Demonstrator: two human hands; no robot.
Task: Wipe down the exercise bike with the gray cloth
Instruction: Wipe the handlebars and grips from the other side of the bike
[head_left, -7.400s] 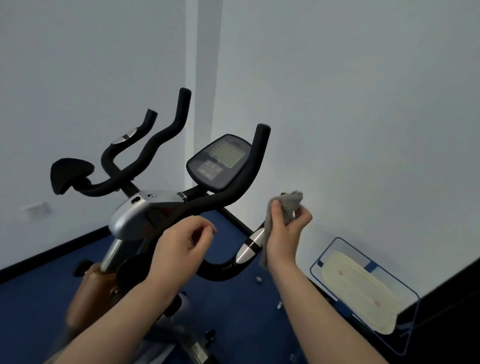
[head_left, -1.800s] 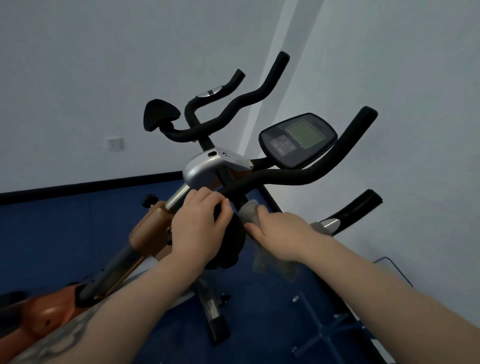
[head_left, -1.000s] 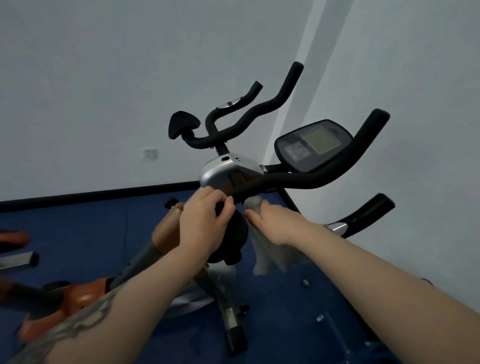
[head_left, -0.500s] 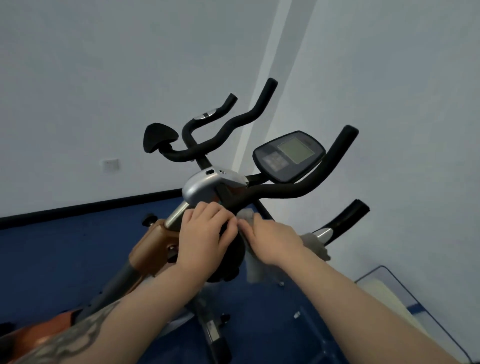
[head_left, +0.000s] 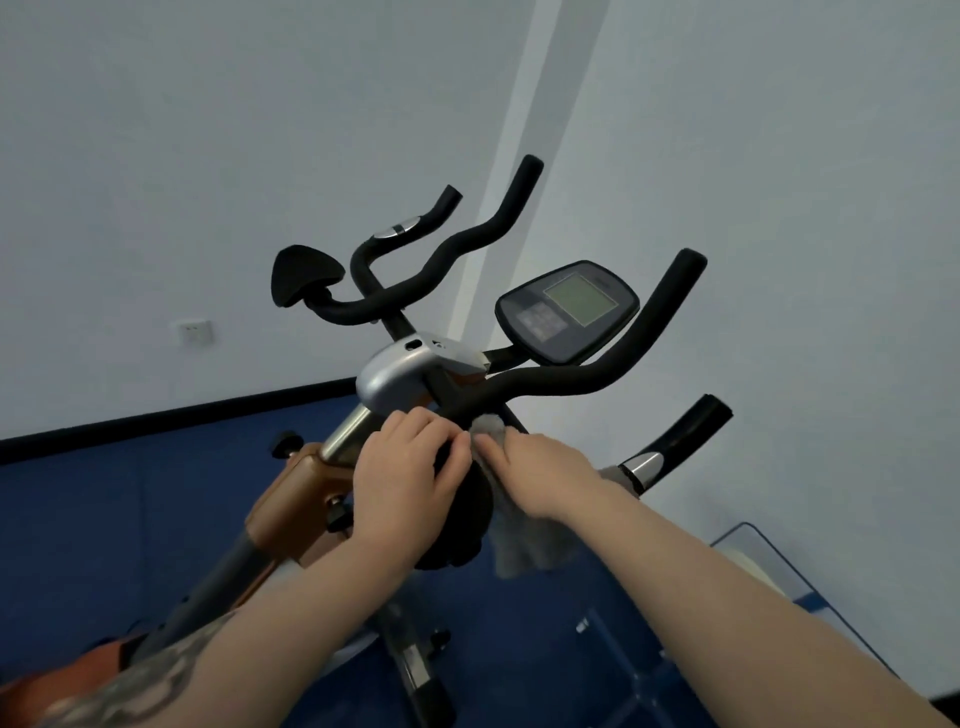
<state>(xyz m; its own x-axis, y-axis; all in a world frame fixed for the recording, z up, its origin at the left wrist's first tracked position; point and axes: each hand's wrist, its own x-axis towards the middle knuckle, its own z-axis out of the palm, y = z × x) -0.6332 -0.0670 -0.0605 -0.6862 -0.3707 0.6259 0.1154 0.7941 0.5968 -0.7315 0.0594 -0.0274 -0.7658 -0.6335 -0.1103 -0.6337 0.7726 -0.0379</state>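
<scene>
2 bare forearms reach in from the bottom edge toward the middle of the exercise bike (head_left: 395, 374). Nearest, the left forearm shows dark markings low at the left corner. The left hand (head_left: 402, 478) sits on a round black pad (head_left: 465, 525) below the handlebar junction, its fingers close together and curled over the pad's top edge, thumb pressed against its side. Just beside it, the right hand (head_left: 543, 478) lies flat on the gray cloth (head_left: 524, 540), fingers straight and close together, pushing the cloth against the black frame under the handlebar (head_left: 561, 382); loose cloth hangs below the palm, and a tuft shows past the fingertips. The 2 hands almost touch at the fingertips. Beyond them rise the silver housing, the orange-brown post clamp (head_left: 296, 493) to the left, and a short grip with a chrome band (head_left: 644, 465) to the right. Farther back stand the console (head_left: 566, 312) with its pale screen, 1 elbow pad (head_left: 304, 275), and the upturned bar ends. A white wall with 1 socket (head_left: 195, 332) and a blue floor lie behind.
</scene>
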